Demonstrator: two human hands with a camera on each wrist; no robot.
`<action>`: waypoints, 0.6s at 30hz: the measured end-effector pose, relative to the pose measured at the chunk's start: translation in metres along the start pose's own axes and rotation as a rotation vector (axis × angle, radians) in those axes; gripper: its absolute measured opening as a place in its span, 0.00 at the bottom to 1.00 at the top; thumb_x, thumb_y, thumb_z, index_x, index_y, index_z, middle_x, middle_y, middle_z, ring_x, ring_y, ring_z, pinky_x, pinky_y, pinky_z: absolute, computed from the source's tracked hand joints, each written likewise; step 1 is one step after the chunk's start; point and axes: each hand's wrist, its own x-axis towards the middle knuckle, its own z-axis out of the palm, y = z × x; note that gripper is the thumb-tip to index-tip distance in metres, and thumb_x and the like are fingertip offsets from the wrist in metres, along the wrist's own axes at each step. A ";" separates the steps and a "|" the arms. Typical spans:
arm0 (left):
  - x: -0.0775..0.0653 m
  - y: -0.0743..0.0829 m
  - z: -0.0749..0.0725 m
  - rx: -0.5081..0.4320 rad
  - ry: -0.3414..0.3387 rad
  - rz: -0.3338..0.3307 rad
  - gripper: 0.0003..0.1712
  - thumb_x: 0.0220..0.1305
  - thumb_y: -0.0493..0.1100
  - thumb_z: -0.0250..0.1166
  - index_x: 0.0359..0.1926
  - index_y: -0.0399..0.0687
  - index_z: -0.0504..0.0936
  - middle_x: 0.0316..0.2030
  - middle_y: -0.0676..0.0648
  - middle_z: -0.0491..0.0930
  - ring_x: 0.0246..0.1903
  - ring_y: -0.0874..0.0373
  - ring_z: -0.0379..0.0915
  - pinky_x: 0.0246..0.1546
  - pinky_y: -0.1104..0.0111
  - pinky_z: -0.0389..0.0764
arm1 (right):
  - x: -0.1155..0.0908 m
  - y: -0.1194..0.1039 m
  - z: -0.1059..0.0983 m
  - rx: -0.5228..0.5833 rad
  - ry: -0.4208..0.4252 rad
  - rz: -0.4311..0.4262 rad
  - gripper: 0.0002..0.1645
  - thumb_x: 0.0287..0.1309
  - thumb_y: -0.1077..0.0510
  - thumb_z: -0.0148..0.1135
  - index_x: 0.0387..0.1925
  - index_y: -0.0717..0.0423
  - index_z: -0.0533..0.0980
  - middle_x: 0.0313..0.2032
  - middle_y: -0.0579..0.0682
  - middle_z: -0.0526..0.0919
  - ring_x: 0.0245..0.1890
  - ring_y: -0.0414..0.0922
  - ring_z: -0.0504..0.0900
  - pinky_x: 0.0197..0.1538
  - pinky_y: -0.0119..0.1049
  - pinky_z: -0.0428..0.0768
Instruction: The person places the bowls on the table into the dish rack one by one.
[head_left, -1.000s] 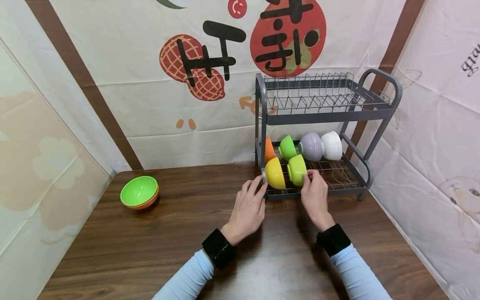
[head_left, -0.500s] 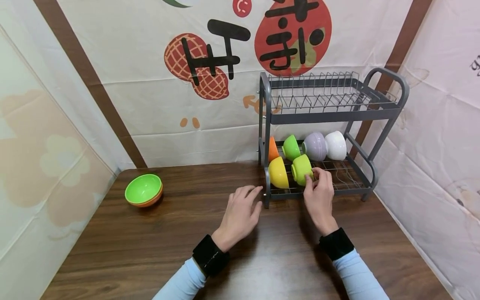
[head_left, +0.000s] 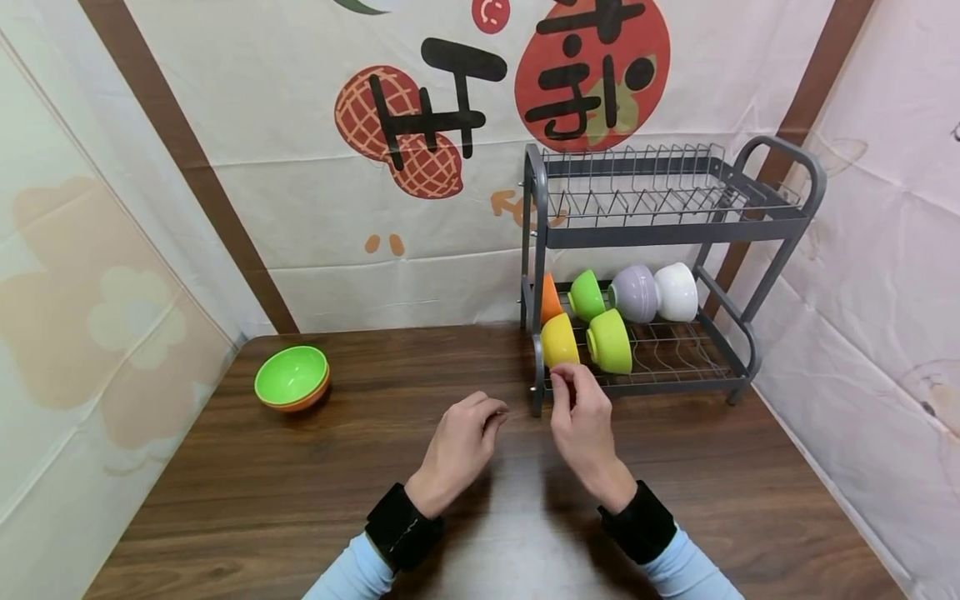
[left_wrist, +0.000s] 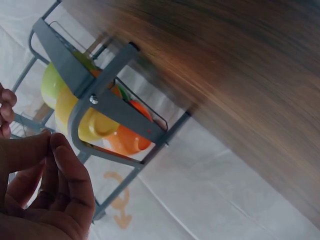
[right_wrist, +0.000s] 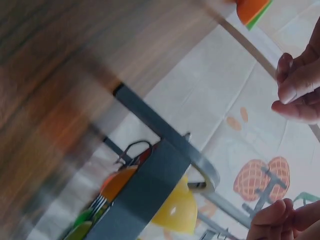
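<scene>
My left hand [head_left: 459,442] is over the table in front of the rack's left end, fingers loosely curled and holding nothing. To its right my right hand [head_left: 585,429], also loosely curled with nothing in it, is just in front of the lower shelf. A yellow bowl [head_left: 558,340] and a lime-green bowl [head_left: 611,343] stand tipped on their sides at the shelf's front left. Behind them are an orange bowl [head_left: 550,298], a green bowl [head_left: 587,294], a purple bowl [head_left: 636,293] and a white bowl [head_left: 677,292]. The left wrist view shows thumb and index fingertips [left_wrist: 56,142] touching.
A grey two-tier dish rack [head_left: 675,237] stands at the table's back right, with wire slots on top. At the back left, a green bowl [head_left: 291,375] sits nested in an orange one [head_left: 303,402]. Printed cloth [head_left: 315,217] hangs behind the wooden table [head_left: 360,467].
My right hand has let go of the lime-green bowl and moved left toward me. My left hand has drawn back from the rack's left post, its fingers curling in.
</scene>
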 end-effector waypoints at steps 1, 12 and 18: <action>-0.001 -0.002 -0.001 0.011 0.001 -0.002 0.03 0.67 0.32 0.73 0.38 0.44 0.90 0.32 0.53 0.81 0.31 0.64 0.79 0.32 0.71 0.81 | -0.002 -0.001 0.001 0.003 -0.016 0.004 0.06 0.71 0.72 0.61 0.46 0.64 0.78 0.38 0.52 0.81 0.32 0.42 0.77 0.34 0.31 0.76; -0.002 -0.071 -0.049 0.240 0.180 -0.129 0.11 0.61 0.33 0.76 0.45 0.35 0.89 0.40 0.39 0.84 0.40 0.40 0.80 0.40 0.49 0.79 | -0.008 -0.033 0.034 0.072 -0.201 -0.066 0.11 0.73 0.66 0.61 0.54 0.60 0.78 0.40 0.49 0.78 0.32 0.41 0.75 0.33 0.31 0.76; -0.017 -0.128 -0.094 0.347 0.285 -0.288 0.13 0.60 0.30 0.74 0.46 0.28 0.87 0.39 0.32 0.83 0.40 0.33 0.79 0.43 0.43 0.77 | -0.010 -0.048 0.058 0.083 -0.265 -0.117 0.13 0.73 0.66 0.60 0.56 0.60 0.77 0.38 0.47 0.77 0.32 0.38 0.76 0.34 0.26 0.76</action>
